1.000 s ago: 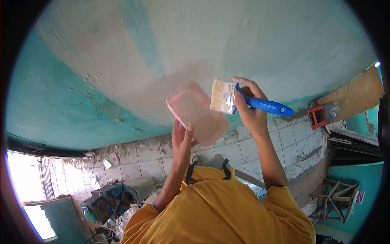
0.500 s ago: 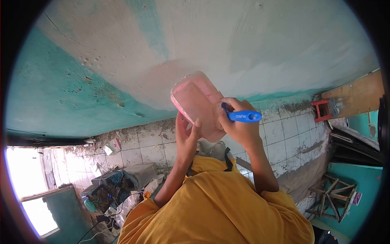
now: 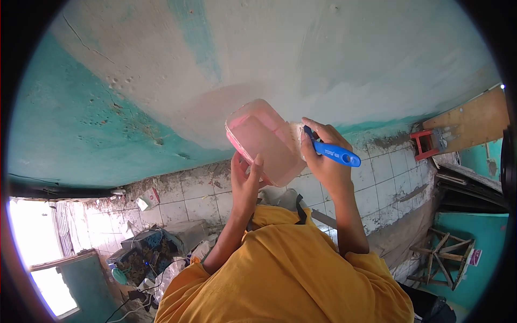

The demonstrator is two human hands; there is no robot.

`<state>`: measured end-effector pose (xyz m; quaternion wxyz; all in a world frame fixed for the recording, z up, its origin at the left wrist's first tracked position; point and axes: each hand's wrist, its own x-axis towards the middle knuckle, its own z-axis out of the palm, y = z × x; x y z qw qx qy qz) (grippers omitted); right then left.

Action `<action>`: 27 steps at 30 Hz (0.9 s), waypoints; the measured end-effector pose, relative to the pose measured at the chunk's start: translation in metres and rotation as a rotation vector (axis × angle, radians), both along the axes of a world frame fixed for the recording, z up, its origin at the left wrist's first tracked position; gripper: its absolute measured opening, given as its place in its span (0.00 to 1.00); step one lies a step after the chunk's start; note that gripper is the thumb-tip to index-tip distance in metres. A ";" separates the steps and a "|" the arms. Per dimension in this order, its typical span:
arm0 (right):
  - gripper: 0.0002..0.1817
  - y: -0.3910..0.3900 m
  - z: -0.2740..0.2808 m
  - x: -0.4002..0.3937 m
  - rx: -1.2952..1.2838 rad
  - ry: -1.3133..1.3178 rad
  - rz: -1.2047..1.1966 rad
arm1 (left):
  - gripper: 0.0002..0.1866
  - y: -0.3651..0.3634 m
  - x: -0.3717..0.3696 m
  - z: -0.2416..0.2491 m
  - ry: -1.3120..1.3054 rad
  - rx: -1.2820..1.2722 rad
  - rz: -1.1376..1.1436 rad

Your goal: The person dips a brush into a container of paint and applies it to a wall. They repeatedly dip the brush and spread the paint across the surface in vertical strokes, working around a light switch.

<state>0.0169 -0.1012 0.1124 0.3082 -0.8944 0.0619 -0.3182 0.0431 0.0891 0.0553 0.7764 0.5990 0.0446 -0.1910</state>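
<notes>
My left hand (image 3: 246, 180) grips a pink plastic tub (image 3: 258, 134) from below, thumb over its near edge. Pale liquid that looks like paint fills part of the tub, which is tilted towards me. In my right hand (image 3: 328, 159) is a paintbrush (image 3: 338, 153) with a blue handle, fingers wrapped round its base. Its pale bristles rest at the tub's right rim. Beyond both hands rises a wall (image 3: 344, 64), partly coated in whitish paint over turquoise.
White tiles (image 3: 202, 207) with dirty patches cover the floor. A red plastic stool (image 3: 424, 144) stands at right, near a wooden board (image 3: 474, 126). A wooden frame (image 3: 444, 258) lies lower right. Cluttered bags and cables (image 3: 156, 253) sit lower left, beside a bright doorway.
My right hand has moved right and slightly down with the paintbrush, drawing its bristles to the tub's right rim. The tub has shifted only slightly.
</notes>
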 end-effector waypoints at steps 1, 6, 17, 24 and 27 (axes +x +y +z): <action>0.14 -0.002 0.001 0.001 -0.007 -0.020 -0.008 | 0.45 0.000 0.000 0.000 -0.002 -0.002 0.000; 0.13 -0.009 -0.002 0.009 0.018 -0.057 -0.001 | 0.46 0.000 0.002 0.002 -0.001 -0.036 0.024; 0.14 -0.018 -0.002 0.028 0.075 -0.111 -0.027 | 0.48 0.004 0.009 -0.003 -0.011 -0.014 -0.011; 0.16 -0.031 -0.012 0.041 0.669 -0.113 -0.041 | 0.48 0.009 0.014 -0.004 -0.005 -0.021 -0.024; 0.18 -0.052 0.002 0.059 1.033 -0.149 0.011 | 0.46 0.009 0.012 0.010 -0.014 0.018 -0.057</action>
